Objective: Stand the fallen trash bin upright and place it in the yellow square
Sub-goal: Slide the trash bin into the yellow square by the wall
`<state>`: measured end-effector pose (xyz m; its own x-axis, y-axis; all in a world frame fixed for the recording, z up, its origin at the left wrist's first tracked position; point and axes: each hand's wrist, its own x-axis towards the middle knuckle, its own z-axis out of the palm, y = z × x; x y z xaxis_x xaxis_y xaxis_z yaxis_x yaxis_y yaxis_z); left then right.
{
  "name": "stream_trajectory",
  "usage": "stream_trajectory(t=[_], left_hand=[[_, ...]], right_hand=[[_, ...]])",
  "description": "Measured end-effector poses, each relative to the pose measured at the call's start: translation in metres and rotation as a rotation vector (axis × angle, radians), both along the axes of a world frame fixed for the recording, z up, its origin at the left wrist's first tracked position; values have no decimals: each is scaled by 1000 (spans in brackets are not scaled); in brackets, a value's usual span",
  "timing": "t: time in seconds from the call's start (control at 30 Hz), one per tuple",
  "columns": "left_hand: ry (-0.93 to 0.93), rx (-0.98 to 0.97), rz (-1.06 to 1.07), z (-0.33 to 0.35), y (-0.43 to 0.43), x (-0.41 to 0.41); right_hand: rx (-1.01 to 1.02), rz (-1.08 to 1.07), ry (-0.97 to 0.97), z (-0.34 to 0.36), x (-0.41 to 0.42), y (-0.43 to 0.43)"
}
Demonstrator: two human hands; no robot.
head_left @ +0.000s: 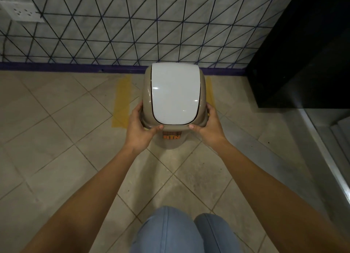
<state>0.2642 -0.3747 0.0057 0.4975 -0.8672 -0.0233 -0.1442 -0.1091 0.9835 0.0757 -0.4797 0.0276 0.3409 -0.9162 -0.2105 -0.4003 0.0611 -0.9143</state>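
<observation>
The trash bin [175, 93], beige with a white swing lid, stands upright on the tiled floor by the wall. An orange label on its front reads "BIN". My left hand [141, 128] grips the rim of its lid on the left, thumb on the front edge. My right hand [208, 126] grips the rim on the right in the same way. The yellow square [123, 101] is taped on the floor; its left strip shows fully and a bit of its right strip shows beside the bin. The bin covers the rest of it.
A wall with a black triangle pattern and a purple skirting [56, 66] runs behind the bin. A black cabinet [303, 53] stands at the right, with a metal floor rail [325, 158] below it. A white socket [20, 11] is on the wall at upper left. My knees [180, 233] are at the bottom.
</observation>
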Motion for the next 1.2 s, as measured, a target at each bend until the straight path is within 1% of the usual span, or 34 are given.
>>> stream_trajectory(t=[0.37, 0.57, 0.7, 0.77, 0.83, 0.9, 0.97, 1.07, 1.2], left_hand=[[-33, -13, -26, 7, -23, 19], [-32, -15, 4, 3, -39, 25], [-22, -30, -22, 1, -50, 30], [-41, -19, -31, 0, -56, 32], [-98, 5, -12, -2, -59, 35], [-257, 47, 43, -3, -62, 38], [-384, 34, 85, -2, -65, 37], [-505, -12, 74, 0, -71, 35], [-549, -5, 52, 3, -84, 37]], right_hand=[[7, 22, 14, 3, 17, -25], [-40, 69, 1, 1, 22, -42], [-53, 81, 8, -4, 24, -57], [-97, 89, 13, -4, 26, -61], [-223, 95, 89, -6, 29, -65], [-360, 111, 167, -6, 32, -66], [-438, 129, 171, -7, 36, -67], [-494, 128, 157, -7, 40, -67], [-504, 114, 137, -6, 46, -80]])
